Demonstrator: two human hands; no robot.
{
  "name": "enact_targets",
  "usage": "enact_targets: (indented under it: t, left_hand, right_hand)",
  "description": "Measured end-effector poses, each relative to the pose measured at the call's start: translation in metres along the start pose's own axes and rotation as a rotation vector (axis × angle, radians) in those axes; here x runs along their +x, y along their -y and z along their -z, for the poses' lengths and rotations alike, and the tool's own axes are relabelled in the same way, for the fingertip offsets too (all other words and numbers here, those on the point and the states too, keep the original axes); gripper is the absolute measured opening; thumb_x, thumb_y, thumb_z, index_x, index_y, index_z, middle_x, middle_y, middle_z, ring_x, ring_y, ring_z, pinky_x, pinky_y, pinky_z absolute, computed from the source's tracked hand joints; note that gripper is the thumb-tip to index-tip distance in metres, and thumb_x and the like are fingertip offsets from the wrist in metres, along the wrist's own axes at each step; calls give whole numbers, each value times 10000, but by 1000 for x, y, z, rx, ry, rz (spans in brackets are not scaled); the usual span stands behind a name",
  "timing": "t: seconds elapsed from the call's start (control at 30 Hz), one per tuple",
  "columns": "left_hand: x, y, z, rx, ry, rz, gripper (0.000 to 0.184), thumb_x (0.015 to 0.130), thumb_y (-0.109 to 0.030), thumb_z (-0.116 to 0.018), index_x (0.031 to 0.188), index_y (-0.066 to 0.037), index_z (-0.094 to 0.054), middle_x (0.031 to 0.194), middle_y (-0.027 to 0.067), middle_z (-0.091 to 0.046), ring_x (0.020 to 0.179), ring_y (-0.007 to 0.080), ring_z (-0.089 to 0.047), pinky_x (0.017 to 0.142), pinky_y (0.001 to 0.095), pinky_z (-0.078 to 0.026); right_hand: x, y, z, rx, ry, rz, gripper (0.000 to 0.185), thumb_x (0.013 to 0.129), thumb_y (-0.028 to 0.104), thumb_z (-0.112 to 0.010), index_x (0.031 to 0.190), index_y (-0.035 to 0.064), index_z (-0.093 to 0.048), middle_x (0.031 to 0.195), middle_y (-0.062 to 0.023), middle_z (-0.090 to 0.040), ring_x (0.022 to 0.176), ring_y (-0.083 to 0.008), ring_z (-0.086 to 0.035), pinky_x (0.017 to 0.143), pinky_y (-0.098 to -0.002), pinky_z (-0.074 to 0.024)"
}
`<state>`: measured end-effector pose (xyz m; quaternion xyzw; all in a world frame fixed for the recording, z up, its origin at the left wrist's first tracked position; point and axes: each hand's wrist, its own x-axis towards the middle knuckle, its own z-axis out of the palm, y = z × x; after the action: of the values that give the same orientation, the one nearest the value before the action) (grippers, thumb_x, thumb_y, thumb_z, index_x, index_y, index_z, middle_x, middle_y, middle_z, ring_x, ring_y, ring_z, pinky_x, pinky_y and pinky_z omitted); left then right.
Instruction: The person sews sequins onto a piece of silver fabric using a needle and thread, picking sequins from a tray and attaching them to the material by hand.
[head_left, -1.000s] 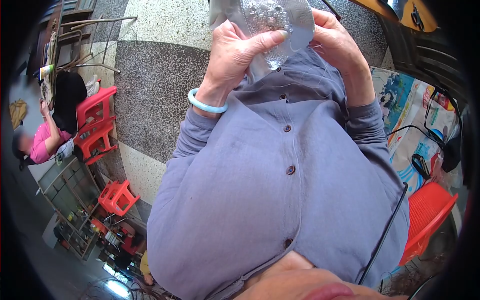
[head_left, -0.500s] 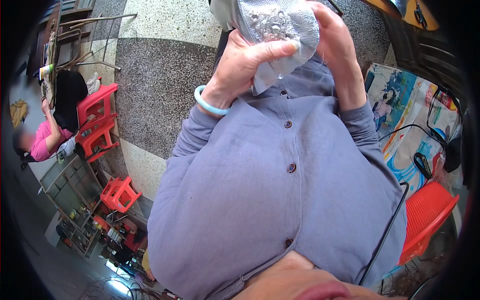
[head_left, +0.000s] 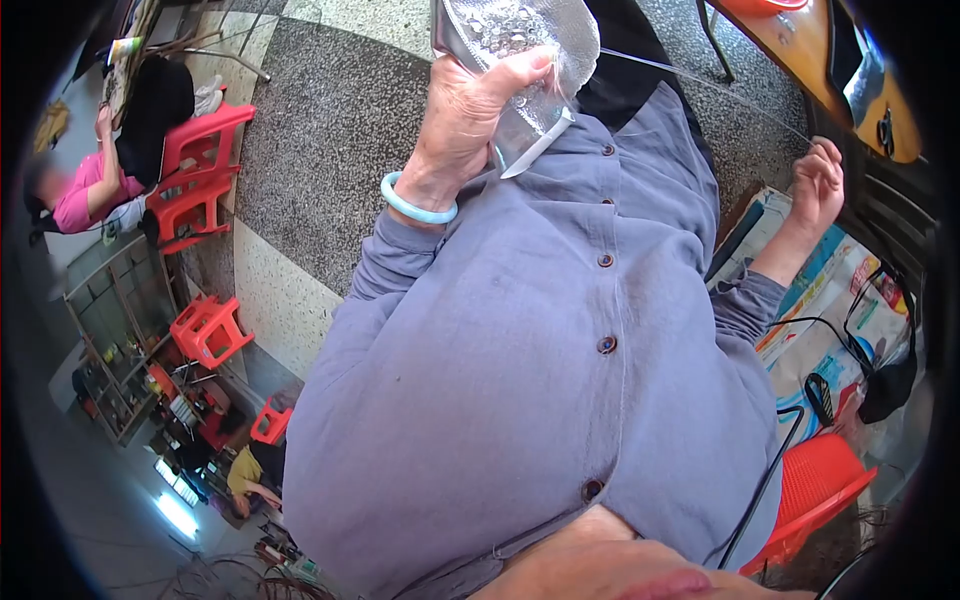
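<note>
My left hand point(head_left: 458, 118), with a pale blue bangle point(head_left: 418, 203) on its wrist, grips a shiny silver piece point(head_left: 570, 60) in front of my lap. Clear round beads point(head_left: 510, 32) cluster on its face, and the thumb presses just below them. A thin clear thread point(head_left: 700, 78) runs taut from the piece to my right hand point(head_left: 815, 190). That hand is out at the far right, fingers closed around the thread's end. Whether a needle is in the fingers is too small to tell.
A wooden table point(head_left: 765, 38) with scissors point(head_left: 885, 132) is at upper right. Below it lie printed sheets point(head_left: 850, 265) and black cables, beside a red chair point(head_left: 815, 490). Red stools point(head_left: 205, 135) and a person in pink point(head_left: 85, 190) are at left; another person in yellow point(head_left: 243, 472) sits farther back.
My right hand has moved from the silver piece far out to the right, drawing the thread straight. My left hand keeps its hold on the piece, which has shifted slightly left and up.
</note>
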<state>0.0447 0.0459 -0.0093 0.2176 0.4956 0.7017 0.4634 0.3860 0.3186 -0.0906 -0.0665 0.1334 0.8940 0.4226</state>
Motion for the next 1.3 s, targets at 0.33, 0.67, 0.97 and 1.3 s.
enact_targets:
  t: [0.33, 0.67, 0.97, 1.3]
  left_hand:
    - [-17, -19, 21, 110, -246, -165, 151, 871, -12, -675, 1020, 15, -672, 918, 91, -707, 793, 157, -690, 718, 289, -601]
    - [-2, -1, -9, -80, -98, -53, 185, 903, -109, -684, 1054, -3, -668, 955, 64, -700, 830, 125, -672, 766, 263, -557]
    - [10, 11, -23, 22, 9, -86, 210, 939, -63, -602, 1132, 15, -633, 1017, 118, -697, 888, 173, -703, 761, 322, -624]
    - [12, 16, -32, -104, -50, -53, 191, 883, -62, -684, 1052, 26, -680, 951, 95, -715, 808, 132, -694, 710, 256, -591]
  right_hand:
    - [-19, 204, 126, -1296, -825, 1042, 152, 882, 5, -471, 750, -35, -534, 627, -49, -476, 551, -175, -499, 729, -437, -602]
    - [24, 57, 127, -1642, -592, 780, 196, 918, 53, -598, 1097, -27, -614, 916, -104, -675, 775, -153, -642, 683, -259, -541]
    - [29, -153, 0, -1755, 336, 535, 168, 932, 88, -648, 1085, 49, -705, 985, 0, -668, 889, -63, -590, 820, -205, -472]
    - [23, -232, -35, -1941, 731, 473, 220, 785, -168, -532, 922, -13, -607, 838, -96, -530, 770, -212, -534, 698, -283, -431]
